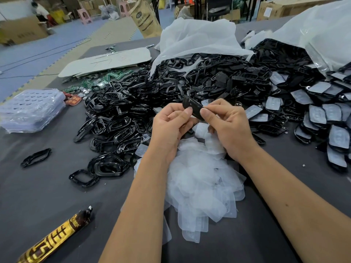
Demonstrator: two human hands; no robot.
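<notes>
Films (201, 183) of clear plastic lie heaped just below both wrists. Above them, the left hand (170, 128) and right hand (228, 126) pinch a black shell (194, 109) between thumbs and forefingers, one at each end. It looks light, stiff and smooth, likely slippery, so gripping its edges seems safest. Beyond the fingertips spreads a heap of black frames (117, 120)

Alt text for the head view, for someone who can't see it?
The left hand and right hand pinch a black plastic part above a heap of clear film pieces on a grey table. Black frames lie piled behind.
</notes>
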